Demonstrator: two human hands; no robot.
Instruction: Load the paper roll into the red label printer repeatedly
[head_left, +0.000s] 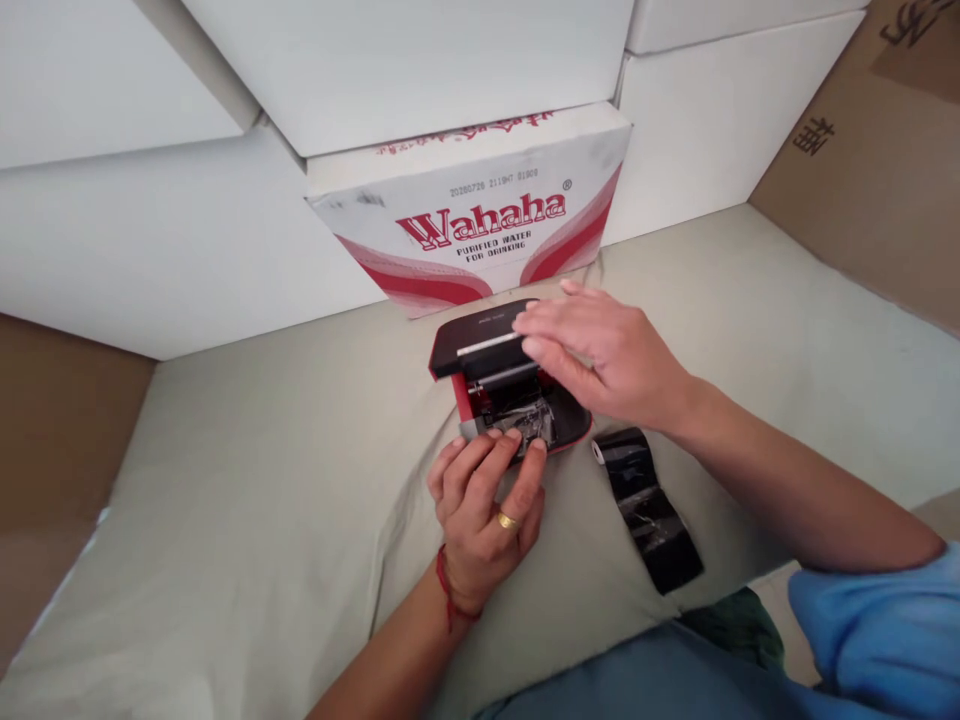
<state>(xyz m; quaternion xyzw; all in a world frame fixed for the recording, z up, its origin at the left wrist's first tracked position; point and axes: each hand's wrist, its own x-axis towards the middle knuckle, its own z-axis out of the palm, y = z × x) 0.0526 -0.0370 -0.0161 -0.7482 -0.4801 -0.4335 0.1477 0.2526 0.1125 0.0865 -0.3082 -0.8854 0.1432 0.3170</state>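
Observation:
A small black and red hinged device (487, 330) with a metal roller lies raised-lidded on the cloth. Crumpled shiny film (529, 418) sits in its near part, beside a grey corner piece. My left hand (491, 490), wearing a ring, is bent over the near edge, fingertips touching the film; its thumb is mostly hidden. Flat over the lid's right side is my right hand (600, 345), fingers stretched out and touching or nearly touching it, hiding that side. Just right of the device, a roll of glossy black film (649, 510) lies partly unrolled.
Behind the device stands a white and red water carton (487, 220), with white boxes (420, 70) stacked around and above it. Brown cardboard (885, 170) borders the right, and another brown surface (60, 450) the left. Pale green cloth (277, 500) covers the surface, creased near the device.

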